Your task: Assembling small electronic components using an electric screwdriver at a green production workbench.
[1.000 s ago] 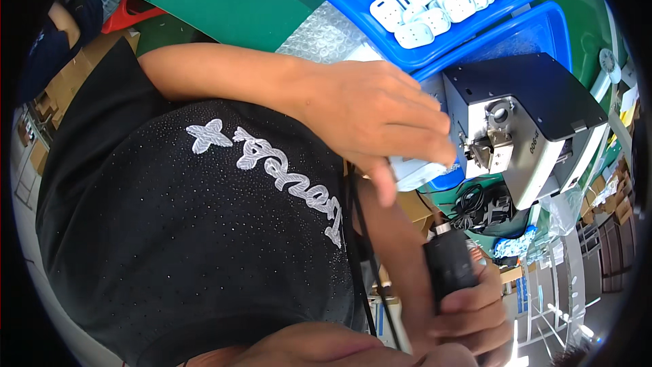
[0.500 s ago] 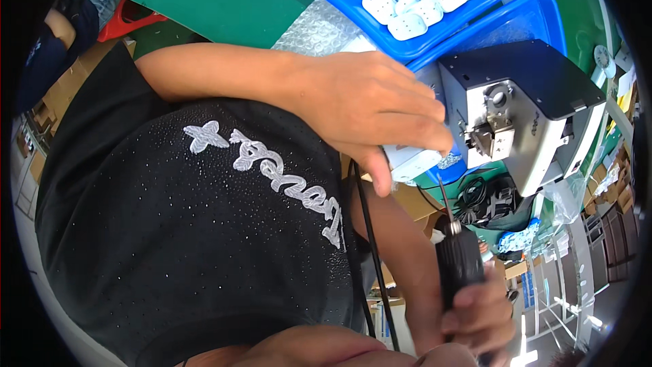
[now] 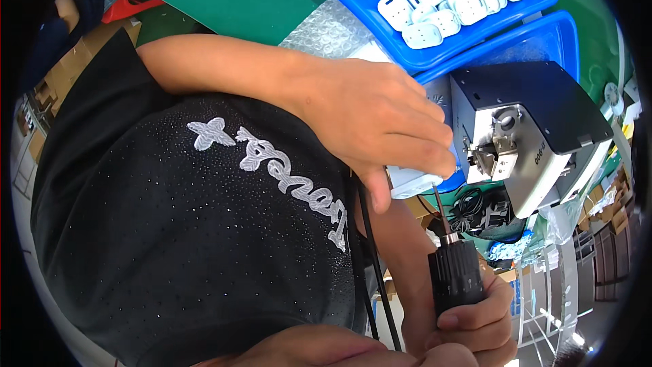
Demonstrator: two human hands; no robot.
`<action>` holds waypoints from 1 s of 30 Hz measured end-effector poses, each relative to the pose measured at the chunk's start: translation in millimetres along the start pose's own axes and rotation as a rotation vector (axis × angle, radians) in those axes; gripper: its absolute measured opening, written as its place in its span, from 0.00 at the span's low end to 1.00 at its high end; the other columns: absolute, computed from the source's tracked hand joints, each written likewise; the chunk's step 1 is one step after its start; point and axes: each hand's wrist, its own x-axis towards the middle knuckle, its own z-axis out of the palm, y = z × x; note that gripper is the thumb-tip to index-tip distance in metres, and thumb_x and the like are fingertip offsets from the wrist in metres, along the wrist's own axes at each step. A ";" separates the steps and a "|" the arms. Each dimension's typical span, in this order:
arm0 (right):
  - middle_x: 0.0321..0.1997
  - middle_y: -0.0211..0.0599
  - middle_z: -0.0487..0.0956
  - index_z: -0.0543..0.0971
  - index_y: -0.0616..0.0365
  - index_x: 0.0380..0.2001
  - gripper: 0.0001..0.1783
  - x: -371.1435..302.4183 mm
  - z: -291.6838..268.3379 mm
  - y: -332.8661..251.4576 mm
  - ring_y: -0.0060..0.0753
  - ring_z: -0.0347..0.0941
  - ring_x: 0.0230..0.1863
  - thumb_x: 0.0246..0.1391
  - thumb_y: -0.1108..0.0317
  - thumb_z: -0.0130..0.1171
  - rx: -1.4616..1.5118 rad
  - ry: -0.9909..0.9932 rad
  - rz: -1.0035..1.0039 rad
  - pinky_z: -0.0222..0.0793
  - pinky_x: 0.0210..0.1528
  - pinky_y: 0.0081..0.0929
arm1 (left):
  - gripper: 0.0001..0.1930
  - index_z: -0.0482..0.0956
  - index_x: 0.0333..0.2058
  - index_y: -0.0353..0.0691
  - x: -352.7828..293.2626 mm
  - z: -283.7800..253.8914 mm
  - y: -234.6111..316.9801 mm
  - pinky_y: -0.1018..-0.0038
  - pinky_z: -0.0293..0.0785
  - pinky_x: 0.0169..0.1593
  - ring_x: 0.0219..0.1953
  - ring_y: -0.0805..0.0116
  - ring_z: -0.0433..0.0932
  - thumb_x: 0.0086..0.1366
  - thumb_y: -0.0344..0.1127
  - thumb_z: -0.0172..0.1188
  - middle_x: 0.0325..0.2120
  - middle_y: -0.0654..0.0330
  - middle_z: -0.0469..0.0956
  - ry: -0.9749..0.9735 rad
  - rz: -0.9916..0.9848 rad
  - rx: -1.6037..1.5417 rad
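Note:
My left hand (image 3: 387,126) reaches in from the upper left, thumb and fingers closed over a white plastic piece (image 3: 411,182). Most of that piece is hidden beneath the palm and fingers. In the lower right, my right hand (image 3: 479,326) wraps around a black electric screwdriver (image 3: 456,275) with a ribbed grip. Its thin bit points up at the white piece, with the tip close beside my left fingertips; whether it touches a screw cannot be made out. Just right of my left hand stands a black-and-white screw feeder (image 3: 536,109) with a metal mechanism on its front.
A blue tray (image 3: 414,61) at the top holds several white plastic housings (image 3: 445,24). A second blue tray (image 3: 567,34) sits behind the feeder. Bubble wrap (image 3: 329,30) lies beside my left forearm. Black cables (image 3: 377,258) hang near my right arm; a coiled cord (image 3: 468,207) lies below the feeder.
The screwdriver's bit has come closer to my left fingertips, and my right hand is less blurred. My left hand keeps its hold. The trays and feeder appear slightly lower and further right.

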 end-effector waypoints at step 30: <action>0.32 0.51 0.82 0.65 0.64 0.54 0.39 42.8 54.2 124.8 0.50 0.81 0.32 0.41 0.63 0.75 -1.237 -0.309 0.442 0.74 0.43 0.37 | 0.19 0.77 0.46 0.35 189.2 -228.6 -183.1 0.60 0.75 0.39 0.37 0.50 0.81 0.55 0.32 0.66 0.32 0.50 0.81 -0.795 -0.235 1.256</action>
